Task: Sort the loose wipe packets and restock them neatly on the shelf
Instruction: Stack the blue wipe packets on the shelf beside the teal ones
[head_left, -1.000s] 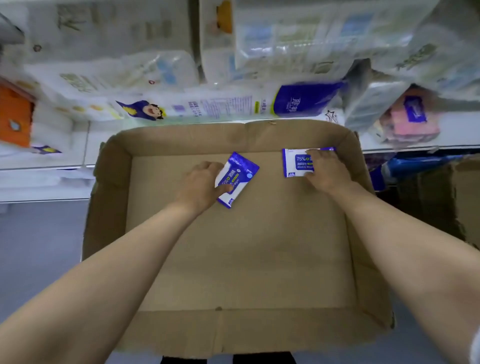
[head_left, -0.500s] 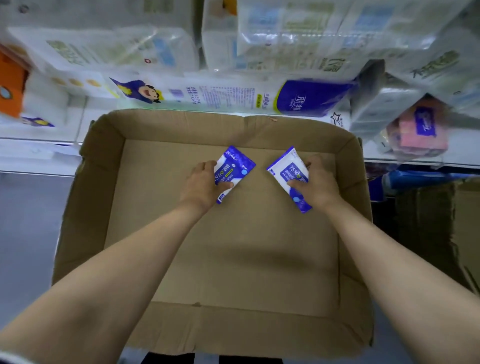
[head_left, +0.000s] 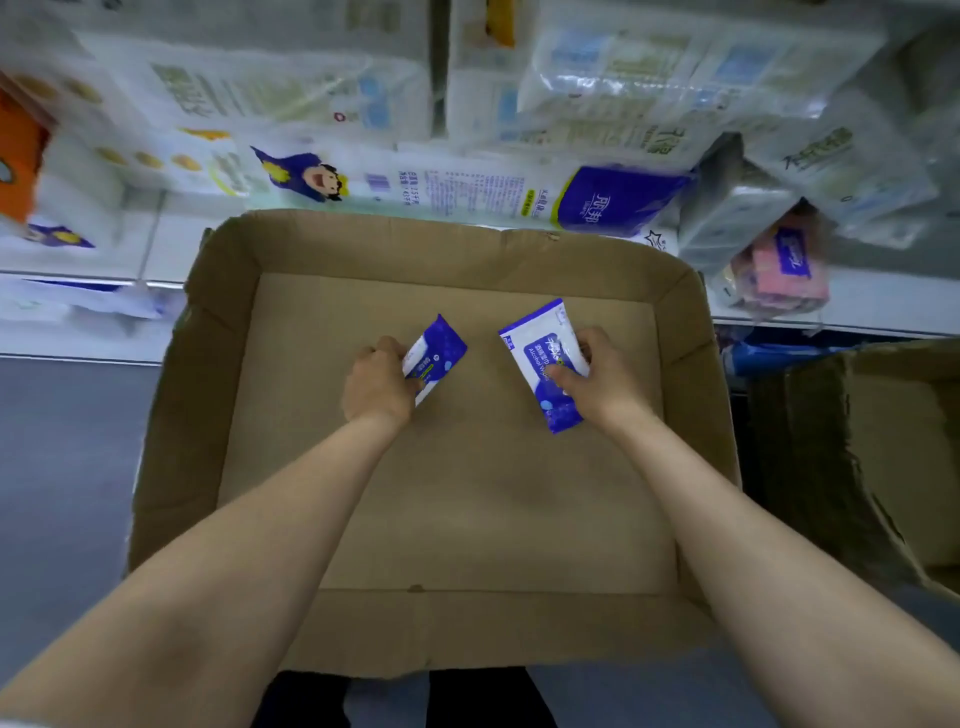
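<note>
The left hand (head_left: 376, 387) pinches a small blue-and-white wipe packet (head_left: 435, 354) and the right hand (head_left: 597, 382) grips a larger alcohol wipe packet (head_left: 543, 364) — both held just above the floor of the cardboard tray (head_left: 218, 395). No other packets show in it, so sorting looks nearly finished; shelving is still to do. The packets are glossy, flat, crinkly film — the tray matte and creased. Behind stands the shelf (head_left: 857, 304).
</note>
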